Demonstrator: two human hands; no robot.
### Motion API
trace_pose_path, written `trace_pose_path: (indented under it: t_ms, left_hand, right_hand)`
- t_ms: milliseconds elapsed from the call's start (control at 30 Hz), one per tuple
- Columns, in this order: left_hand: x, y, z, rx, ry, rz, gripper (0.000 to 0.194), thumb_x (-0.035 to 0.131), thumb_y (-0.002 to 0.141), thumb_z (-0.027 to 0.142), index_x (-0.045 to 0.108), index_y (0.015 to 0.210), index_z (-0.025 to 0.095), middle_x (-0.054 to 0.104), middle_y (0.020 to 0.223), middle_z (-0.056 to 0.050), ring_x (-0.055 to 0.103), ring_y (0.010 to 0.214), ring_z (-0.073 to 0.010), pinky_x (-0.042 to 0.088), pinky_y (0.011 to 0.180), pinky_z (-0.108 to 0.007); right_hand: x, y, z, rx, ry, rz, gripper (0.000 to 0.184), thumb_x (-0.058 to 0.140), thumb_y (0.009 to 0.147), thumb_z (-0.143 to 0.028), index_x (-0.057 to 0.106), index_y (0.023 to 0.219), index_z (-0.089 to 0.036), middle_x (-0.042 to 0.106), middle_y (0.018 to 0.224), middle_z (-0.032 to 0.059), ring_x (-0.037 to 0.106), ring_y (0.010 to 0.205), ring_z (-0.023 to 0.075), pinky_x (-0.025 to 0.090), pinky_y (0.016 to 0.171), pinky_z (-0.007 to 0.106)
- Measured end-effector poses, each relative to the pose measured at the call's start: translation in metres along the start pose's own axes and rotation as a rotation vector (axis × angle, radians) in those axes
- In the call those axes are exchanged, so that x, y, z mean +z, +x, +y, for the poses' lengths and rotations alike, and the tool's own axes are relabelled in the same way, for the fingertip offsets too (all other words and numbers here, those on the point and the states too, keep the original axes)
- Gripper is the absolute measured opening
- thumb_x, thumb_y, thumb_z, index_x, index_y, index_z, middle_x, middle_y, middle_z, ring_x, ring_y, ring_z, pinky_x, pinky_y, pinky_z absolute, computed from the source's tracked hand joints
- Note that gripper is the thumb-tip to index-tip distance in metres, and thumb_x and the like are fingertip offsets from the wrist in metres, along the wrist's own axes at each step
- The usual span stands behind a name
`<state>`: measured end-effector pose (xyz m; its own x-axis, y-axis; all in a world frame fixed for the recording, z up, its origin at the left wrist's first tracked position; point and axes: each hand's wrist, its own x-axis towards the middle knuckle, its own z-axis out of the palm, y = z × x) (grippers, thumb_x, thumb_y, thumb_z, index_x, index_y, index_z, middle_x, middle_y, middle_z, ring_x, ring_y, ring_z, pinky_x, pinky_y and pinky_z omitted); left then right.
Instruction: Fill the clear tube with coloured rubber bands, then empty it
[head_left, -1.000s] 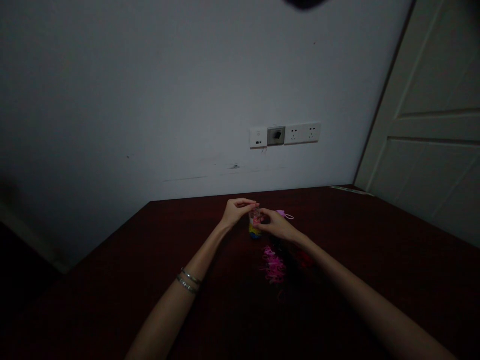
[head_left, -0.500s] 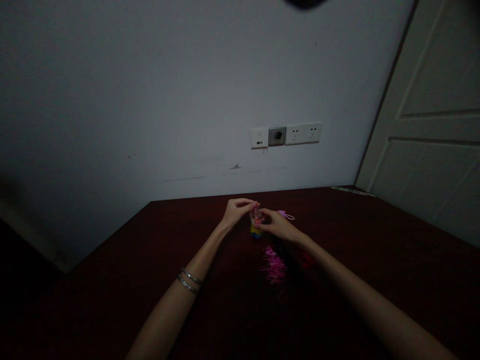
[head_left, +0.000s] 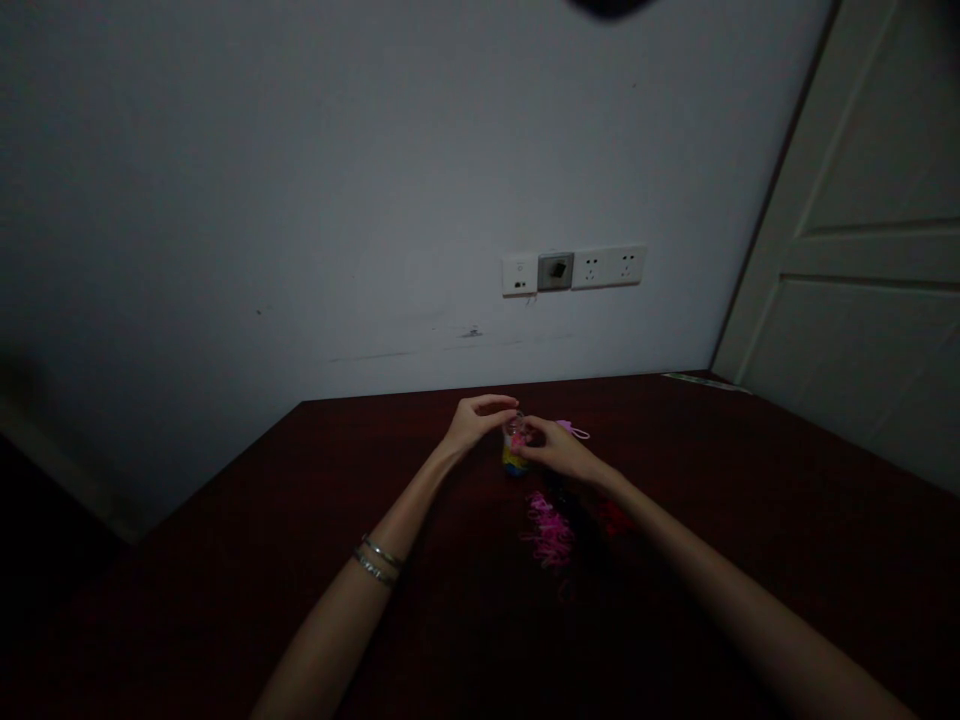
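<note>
A small clear bottle (head_left: 514,462) stands upright on the dark red table, with layers of blue, yellow and pink inside. My right hand (head_left: 556,450) grips its upper side between thumb and fingers. At the bottle's mouth, my left hand (head_left: 476,422) has its thumb and fingers apart, and I see nothing between them. Nearer to me lies a pile of pink elastic bands (head_left: 550,530). Beside it are a dark pile (head_left: 585,525), hard to make out in the dim light, and a red pile (head_left: 615,517), partly behind my right forearm.
A pale purple looped item (head_left: 573,430) lies just behind my right hand. The table (head_left: 375,450) meets a white wall with sockets (head_left: 608,268). A flat strip (head_left: 705,382) lies at the far right edge, near a panelled door (head_left: 862,300).
My left thumb and fingers have parted at the bottle's mouth, where they were pinched around something pink. Pink now shows inside the upper bottle. My right hand keeps its grip.
</note>
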<state>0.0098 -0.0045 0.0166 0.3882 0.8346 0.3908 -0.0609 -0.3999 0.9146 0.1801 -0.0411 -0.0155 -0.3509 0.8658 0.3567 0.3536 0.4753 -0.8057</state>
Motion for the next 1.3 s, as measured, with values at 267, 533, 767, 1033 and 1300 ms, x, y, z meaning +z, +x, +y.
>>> trace_pose_path:
  t_ms: [267,533,767,1033,1300]
  left_hand:
    - [-0.004,-0.002,-0.014,-0.111,0.037,-0.188,0.051,0.075,0.057,0.024,0.062,0.104,0.01,0.066,0.099,-0.012,0.06,0.087,-0.0184,0.044,0.085,-0.035]
    - [-0.004,-0.002,-0.018,-0.154,0.032,-0.194,0.047,0.075,0.058,0.026,0.064,0.1,0.008,0.066,0.099,-0.011,0.06,0.089,-0.0201,0.045,0.083,-0.034]
    - [-0.001,-0.002,-0.024,-0.175,-0.081,-0.186,0.048,0.076,0.057,0.025,0.063,0.1,0.008,0.067,0.096,-0.011,0.061,0.088,-0.0197,0.044,0.085,-0.035]
    - [0.0,-0.004,-0.024,-0.213,-0.122,-0.177,0.049,0.075,0.057,0.024,0.062,0.102,0.009,0.066,0.099,-0.011,0.06,0.092,-0.0202,0.042,0.089,-0.036]
    - [0.0,-0.003,-0.025,-0.197,-0.14,-0.186,0.047,0.074,0.058,0.023,0.062,0.101,0.008,0.066,0.098,-0.011,0.061,0.091,-0.02,0.041,0.089,-0.036]
  right_hand:
    - [-0.002,-0.004,-0.004,0.001,-0.111,-0.04,0.029,0.058,0.073,-0.029,0.06,0.097,-0.013,0.063,0.087,0.0048,0.056,0.077,0.0161,0.045,0.069,0.028]
    - [-0.048,-0.005,-0.027,0.109,-0.383,-0.153,0.032,0.062,0.069,-0.034,0.066,0.092,-0.012,0.064,0.076,0.0063,0.056,0.066,0.0157,0.042,0.06,0.026]
    - [-0.04,-0.036,-0.048,0.164,-0.366,-0.529,0.023,0.059,0.068,-0.024,0.068,0.086,-0.013,0.065,0.07,0.0035,0.056,0.059,0.0124,0.04,0.053,0.021]
    - [-0.017,-0.053,-0.045,0.111,-0.679,-0.576,0.025,0.062,0.06,-0.021,0.069,0.084,-0.02,0.066,0.08,0.0041,0.056,0.066,0.0148,0.034,0.052,0.021]
    - [-0.013,-0.055,-0.038,0.069,-0.608,-0.542,0.017,0.057,0.067,-0.017,0.069,0.078,-0.018,0.065,0.069,0.002,0.054,0.057,0.0109,0.033,0.051,0.019]
